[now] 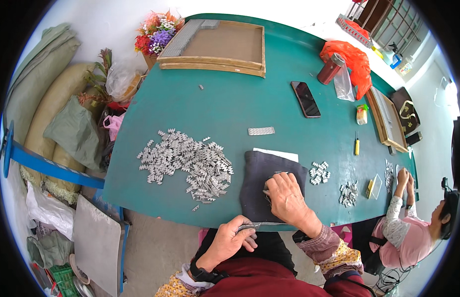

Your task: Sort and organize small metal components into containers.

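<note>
At the table's front edge my left hand [231, 241] is closed round a slim grey metal tool [248, 227], perhaps tweezers, its tip pointing right. My right hand [290, 200] rests over a dark folded cloth [257, 185], fingers pinched. A little grey metal shows by its fingertips, but what it grips is mostly hidden. Left of the cloth lies a large pile of small toothed metal pieces [190, 161]. A smaller heap of pieces [319, 173] sits to its right. Beyond the cloth is a flat strip of pieces set side by side [261, 131].
A wooden tray [262, 49] with rows of metal pieces stands at the back, another tray [388, 121] at right. A phone [305, 99], dark red flask [331, 68], orange bag [348, 62] and yellow-handled tool [357, 146] lie about. A co-worker [405, 232] sits right.
</note>
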### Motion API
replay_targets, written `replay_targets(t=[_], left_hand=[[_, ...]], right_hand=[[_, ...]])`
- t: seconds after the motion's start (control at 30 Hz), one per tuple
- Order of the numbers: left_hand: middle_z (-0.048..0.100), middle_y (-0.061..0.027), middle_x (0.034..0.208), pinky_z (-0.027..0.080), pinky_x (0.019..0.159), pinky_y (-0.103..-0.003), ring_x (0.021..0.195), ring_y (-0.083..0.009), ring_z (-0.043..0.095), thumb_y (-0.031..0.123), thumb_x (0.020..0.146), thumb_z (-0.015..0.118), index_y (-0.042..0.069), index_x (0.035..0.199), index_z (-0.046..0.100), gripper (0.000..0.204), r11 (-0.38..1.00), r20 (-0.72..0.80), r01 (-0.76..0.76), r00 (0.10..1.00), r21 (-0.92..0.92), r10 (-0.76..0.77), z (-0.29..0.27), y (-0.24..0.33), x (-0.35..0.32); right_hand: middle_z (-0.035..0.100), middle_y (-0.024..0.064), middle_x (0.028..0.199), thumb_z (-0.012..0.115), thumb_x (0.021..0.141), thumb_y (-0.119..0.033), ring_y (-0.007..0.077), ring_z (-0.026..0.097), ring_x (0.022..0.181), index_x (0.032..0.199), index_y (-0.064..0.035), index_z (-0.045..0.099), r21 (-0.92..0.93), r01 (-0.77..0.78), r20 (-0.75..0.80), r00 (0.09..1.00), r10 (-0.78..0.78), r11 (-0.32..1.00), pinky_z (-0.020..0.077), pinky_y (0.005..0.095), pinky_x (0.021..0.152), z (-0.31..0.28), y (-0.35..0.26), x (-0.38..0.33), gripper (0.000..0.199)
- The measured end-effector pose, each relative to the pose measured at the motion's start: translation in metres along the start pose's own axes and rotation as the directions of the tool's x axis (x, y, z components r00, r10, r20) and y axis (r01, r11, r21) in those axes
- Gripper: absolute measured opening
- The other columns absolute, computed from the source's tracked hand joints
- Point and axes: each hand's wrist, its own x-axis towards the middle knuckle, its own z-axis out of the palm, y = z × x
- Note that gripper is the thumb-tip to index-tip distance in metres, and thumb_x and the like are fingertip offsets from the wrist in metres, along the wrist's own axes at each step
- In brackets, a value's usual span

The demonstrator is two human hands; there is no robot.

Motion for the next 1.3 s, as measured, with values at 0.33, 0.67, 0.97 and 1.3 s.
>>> replay_targets(t=[0.33,0.67,0.97,1.3], left_hand=[[0.066,-0.0165,0.085,0.061,0.058,-0.032,0.072,-0.0250,0.072,0.002,0.098,0.054,-0.006,0.100,0.054,0.008,0.996,-0.009,-0.055,0.998,0.069,0.056,0.005,0.001,0.003],[0.065,-0.0107,0.080,0.059,0.056,-0.028,0.068,-0.0169,0.070,0.000,0.098,0.053,-0.004,0.098,0.054,0.005,0.989,-0.030,-0.098,0.994,0.112,0.102,0.014,0.004,0.003],[0.065,-0.0126,0.080,0.061,0.058,-0.030,0.069,-0.0203,0.072,-0.003,0.097,0.052,-0.006,0.096,0.052,0.003,0.974,-0.031,-0.108,0.993,0.201,0.116,0.017,0.006,0.003],[0.066,-0.0124,0.080,0.060,0.058,-0.030,0.070,-0.0198,0.072,-0.003,0.097,0.052,-0.005,0.097,0.053,0.002,0.976,-0.018,-0.110,0.993,0.190,0.115,0.014,0.004,0.004]], right_hand=[[0.055,0.0172,0.090,0.058,0.081,0.012,0.0365,0.055,0.080,0.100,0.0022,0.051,0.551,-0.143,-0.120,0.961,0.248,0.822,0.0465,0.0432,0.071,-0.007,-0.027,-0.022,0.022],[0.055,0.0154,0.088,0.053,0.087,0.009,0.0308,0.056,0.076,0.098,0.0009,0.052,0.776,-0.174,0.002,0.962,0.273,0.606,0.0471,0.0386,0.069,-0.001,-0.060,-0.043,0.014],[0.054,0.0145,0.086,0.054,0.087,0.007,0.0307,0.056,0.075,0.096,0.0004,0.052,0.762,-0.141,-0.048,0.961,0.273,0.631,0.0469,0.0385,0.067,0.007,-0.060,-0.049,0.012],[0.054,0.0149,0.085,0.056,0.089,0.004,0.0318,0.056,0.074,0.096,0.0001,0.053,0.775,-0.210,0.014,0.949,0.316,0.596,0.0475,0.0385,0.067,0.008,-0.059,-0.050,0.009]])
